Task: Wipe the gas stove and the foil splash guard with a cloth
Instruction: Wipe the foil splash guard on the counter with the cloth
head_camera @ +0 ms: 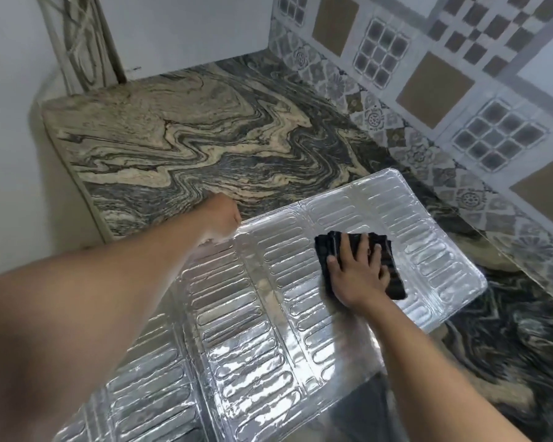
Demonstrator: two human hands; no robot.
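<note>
cloth (361,261) under right hand (358,275) (on foil guard (268,298))

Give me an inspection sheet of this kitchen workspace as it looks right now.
Surface: swirled grey-and-beige marble countertop.
Job's things: embossed silver foil splash guard lying flat, unfolded; folded dark cloth on it; stove not identifiable.
Clutter: nothing seen.
Hands: right hand presses the cloth with spread fingers; left hand curled at the guard's far left edge, grip unclear.
Cables: nothing clearly seen.
Surroundings: patterned grey-and-brown wall tiles on the right, plain white wall behind.
</note>
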